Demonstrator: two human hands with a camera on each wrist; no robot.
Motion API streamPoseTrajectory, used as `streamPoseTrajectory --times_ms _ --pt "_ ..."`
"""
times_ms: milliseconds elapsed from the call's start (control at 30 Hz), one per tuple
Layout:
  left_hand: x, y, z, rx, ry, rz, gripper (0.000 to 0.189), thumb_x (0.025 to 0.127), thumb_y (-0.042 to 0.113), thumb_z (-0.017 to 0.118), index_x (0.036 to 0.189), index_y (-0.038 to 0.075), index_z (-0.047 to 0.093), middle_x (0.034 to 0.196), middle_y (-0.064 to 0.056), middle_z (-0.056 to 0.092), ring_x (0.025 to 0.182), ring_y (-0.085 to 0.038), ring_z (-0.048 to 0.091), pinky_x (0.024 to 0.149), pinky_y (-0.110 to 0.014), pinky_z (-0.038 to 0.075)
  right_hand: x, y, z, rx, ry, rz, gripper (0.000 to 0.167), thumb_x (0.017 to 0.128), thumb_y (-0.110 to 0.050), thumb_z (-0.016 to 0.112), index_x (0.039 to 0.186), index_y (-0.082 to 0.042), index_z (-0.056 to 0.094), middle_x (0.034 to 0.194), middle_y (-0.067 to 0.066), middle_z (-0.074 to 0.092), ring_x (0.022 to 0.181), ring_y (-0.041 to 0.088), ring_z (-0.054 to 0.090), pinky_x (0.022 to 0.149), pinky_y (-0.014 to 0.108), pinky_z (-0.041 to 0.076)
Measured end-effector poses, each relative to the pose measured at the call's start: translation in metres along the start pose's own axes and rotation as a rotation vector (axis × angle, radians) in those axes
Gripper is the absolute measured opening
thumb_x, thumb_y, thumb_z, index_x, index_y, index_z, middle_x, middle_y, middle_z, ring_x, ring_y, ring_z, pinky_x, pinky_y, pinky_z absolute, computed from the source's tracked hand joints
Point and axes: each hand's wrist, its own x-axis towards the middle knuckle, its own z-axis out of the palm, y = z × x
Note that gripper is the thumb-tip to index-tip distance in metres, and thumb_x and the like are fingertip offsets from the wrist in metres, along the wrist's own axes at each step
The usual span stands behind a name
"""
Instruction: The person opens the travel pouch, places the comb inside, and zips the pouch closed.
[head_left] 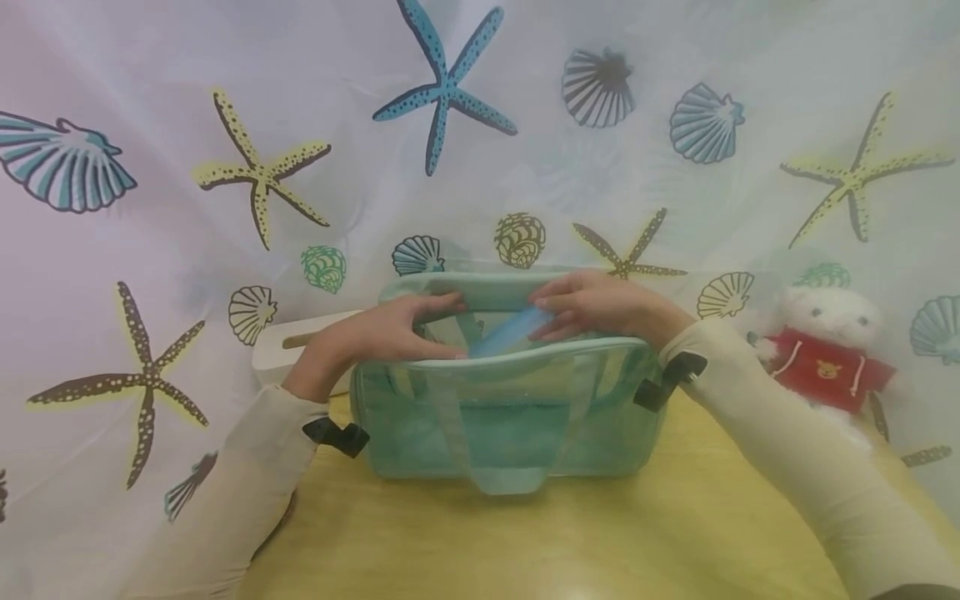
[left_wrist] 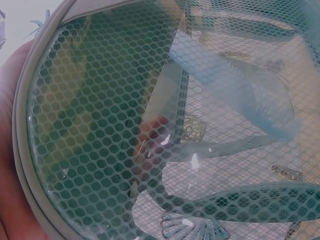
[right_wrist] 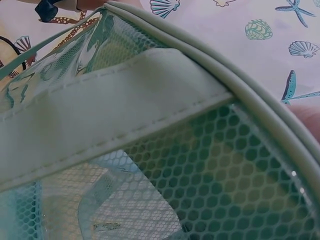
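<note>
Backdrop: white cloth (head_left: 67, 267), starfish and shell prints, spans the whole width on my feed.
Left sleeve: cream (head_left: 247, 467), black mount (head_left: 335, 435) at the wrist.
White box: (head_left: 273, 357) behind the left wrist, brown slot on top, partly covered.
Left hand: I have the left hand (head_left: 382, 333) at the bag's mouth, fingers and thumb spread apart, thumb at the front rim; nothing gripped that I can make out.
Bag: mint, see-through (head_left: 495, 421), upright, top open; my left wrist view shows its mesh end close up. Strap (head_left: 508, 481) runs down the front.
Blue object: (head_left: 510, 332) inside the bag, tilted, upper end toward the right; I can't tell what it is.
Right hand: I have the right hand (head_left: 592, 304) over the bag's right half, fingers bent and pinching the blue object's upper end.
Right sleeve: cream (head_left: 772, 467), black mount (head_left: 670, 379).
Plush: white, red hoodie (head_left: 828, 367), near the right arm, well apart from the bag.
Table: yellowish (head_left: 450, 542), under the bag.
</note>
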Motion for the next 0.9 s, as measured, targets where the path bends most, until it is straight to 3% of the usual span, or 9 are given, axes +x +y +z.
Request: streamPoseTrajectory --times_ms 400,733,900 --pt "0.0032 -0.0016 0.0014 0.042 0.006 0.016 0.099 0.092 0.05 0.074 0.165 0.015 0.018 0.168 -0.005 0.034 0.158 -0.031 0.025 0.123 -0.057 0.03 0.0002 0.0025 -0.0033 -0.085 0.038 -0.004 0.052 0.109 -0.016 0.05 0.154 0.007 0.037 0.156 0.027 0.045 0.124 0.037 0.067 0.102 0.038 0.056" --pt "-0.0026 -0.0032 0.0 0.054 0.014 -0.004 0.098 0.091 0.05 0.074 0.165 0.016 0.019 0.168 -0.005 0.035 0.158 -0.031 0.024 0.124 -0.058 0.03 0.0078 0.0029 0.0007 -0.098 0.073 0.005 0.042 0.106 -0.008 0.053 0.144 0.009 0.049 0.137 0.029 0.06 0.103 0.027 0.076 0.095 0.037 0.059" --pt "0.0 -0.0006 0.0016 0.052 0.01 0.011 0.097 0.092 0.049 0.073 0.165 0.015 0.019 0.167 -0.005 0.036 0.158 -0.031 0.025 0.124 -0.057 0.029 0.0063 0.0055 -0.0028 -0.143 0.091 0.018 0.04 0.106 -0.01 0.054 0.142 0.007 0.051 0.135 0.027 0.062 0.103 0.027 0.076 0.095 0.036 0.06"
